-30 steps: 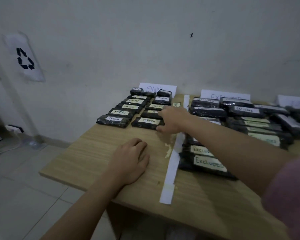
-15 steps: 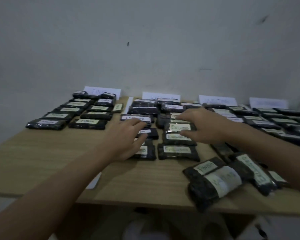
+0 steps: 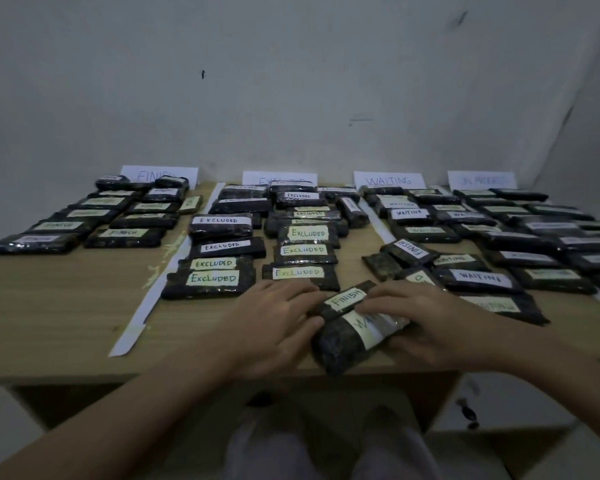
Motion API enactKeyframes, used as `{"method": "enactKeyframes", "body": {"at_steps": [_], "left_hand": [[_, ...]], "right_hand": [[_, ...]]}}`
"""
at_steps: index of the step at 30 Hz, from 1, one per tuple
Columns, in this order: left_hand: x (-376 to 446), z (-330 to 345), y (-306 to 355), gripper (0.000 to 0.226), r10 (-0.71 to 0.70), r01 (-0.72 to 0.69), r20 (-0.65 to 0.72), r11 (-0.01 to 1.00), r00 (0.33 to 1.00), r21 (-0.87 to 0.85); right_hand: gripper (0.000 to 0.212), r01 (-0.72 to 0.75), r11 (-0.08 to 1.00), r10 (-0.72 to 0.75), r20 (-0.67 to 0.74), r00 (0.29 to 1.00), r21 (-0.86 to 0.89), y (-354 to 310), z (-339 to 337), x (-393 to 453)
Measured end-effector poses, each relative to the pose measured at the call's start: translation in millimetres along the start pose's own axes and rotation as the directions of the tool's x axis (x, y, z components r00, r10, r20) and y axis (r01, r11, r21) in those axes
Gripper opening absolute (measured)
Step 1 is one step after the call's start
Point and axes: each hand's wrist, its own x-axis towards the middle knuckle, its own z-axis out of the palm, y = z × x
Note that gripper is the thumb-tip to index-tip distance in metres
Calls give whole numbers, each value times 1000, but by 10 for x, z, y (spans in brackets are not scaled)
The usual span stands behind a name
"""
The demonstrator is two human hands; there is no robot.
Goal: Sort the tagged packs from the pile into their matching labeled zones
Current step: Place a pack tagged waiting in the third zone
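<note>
A wooden desk stands against a pale wall, and dark wrapped packs cover most of its far half in four groups. Four paper signs lean at the back edge: FINISH toward the back left corner, then EXCLUDED, WAITING and a fourth sign toward the back right corner, too blurred to read. A white paper strip runs from the back edge toward the front between the first two groups, and another strip lies between the second and third. Near the middle of the front edge lies the small pile: a pack tagged FINISH rests on a larger pack whose tag begins with W, the rest hidden. The left hand lies against the pile's left side, fingers straight and relaxed, touching both packs. The right hand curls its fingers over the top of the larger pack, thumb at its near side, gripping it. Another pack tagged FINISH lies askew just behind, among the waiting ones.
</note>
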Motion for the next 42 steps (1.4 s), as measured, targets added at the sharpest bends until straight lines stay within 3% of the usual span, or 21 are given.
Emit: {"method": "enactKeyframes", "body": {"at_steps": [3,7,11,16,23,32,36,42], "left_hand": [[-64,16,94,77,14,-14,-1,997,1000,-79],[-33,-6,70,67,21,-47,-105,968,994,-248],[69,-106,-22,54,11,-100,-252,933,968,-345],[231,-159,-27,52,-35,-109,-315,898,948,-427],[606,-19,202,57,-35,-127,-296,852,955,-508],[1207,227,846,59,235,-319,-238,845,942,-429],[1392,357,1043,68,254,-316,-191,821,948,-475],[1509,465,1099,58,227,-278,-161,825,960,-492]], "right_hand": [[49,18,999,-14,-104,994,38,34,60,-30],[52,36,987,7,-266,964,154,-6,28,-11],[53,60,995,-21,-448,894,73,-60,14,75],[48,-50,993,-24,-606,795,-105,-117,69,98],[45,-212,965,58,-667,742,-151,72,60,-151],[43,-398,894,179,-648,740,-207,497,27,-1006],[49,-478,847,237,-638,732,-233,747,-18,-1409],[55,-708,700,530,-595,604,-96,1136,-97,-1753]]}}
